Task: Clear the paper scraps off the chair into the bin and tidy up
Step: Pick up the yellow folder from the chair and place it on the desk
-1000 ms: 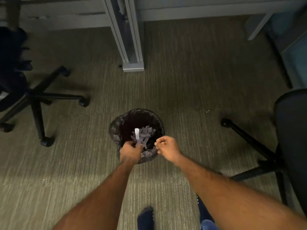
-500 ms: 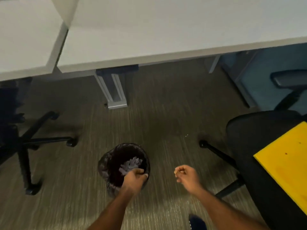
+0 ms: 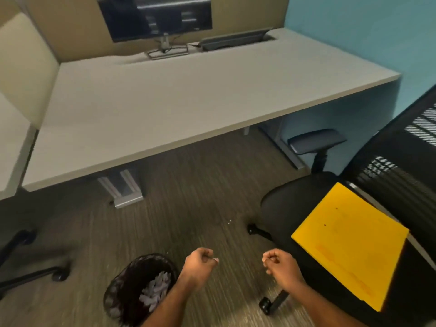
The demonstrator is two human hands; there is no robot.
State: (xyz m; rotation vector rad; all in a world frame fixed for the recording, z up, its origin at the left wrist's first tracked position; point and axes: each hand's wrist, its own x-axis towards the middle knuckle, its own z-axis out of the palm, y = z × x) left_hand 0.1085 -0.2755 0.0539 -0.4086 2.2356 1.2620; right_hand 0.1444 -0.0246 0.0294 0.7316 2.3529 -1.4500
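A black mesh bin (image 3: pixel 122 279) stands on the carpet at the lower left, with a pile of white paper scraps (image 3: pixel 157 292) inside. My left hand (image 3: pixel 200 263) hovers just right of the bin's rim, fingers curled into a loose fist with nothing visible in it. My right hand (image 3: pixel 280 263) is also curled shut, held beside the front of the black office chair (image 3: pixel 290 206). A yellow sheet (image 3: pixel 349 246) lies flat on the chair's seat.
A pale desk (image 3: pixel 165 107) spans the middle, with a monitor (image 3: pixel 153 15) and a dark tray (image 3: pixel 233 40) at its back. Another chair's wheeled base (image 3: pixel 30 274) sits at the left. A few tiny white specks (image 3: pixel 229 222) lie on the carpet. A teal wall stands at the right.
My view has lifted from the bin to the desk and chair. Both hands have drawn back from over the bin and moved right, toward the chair.
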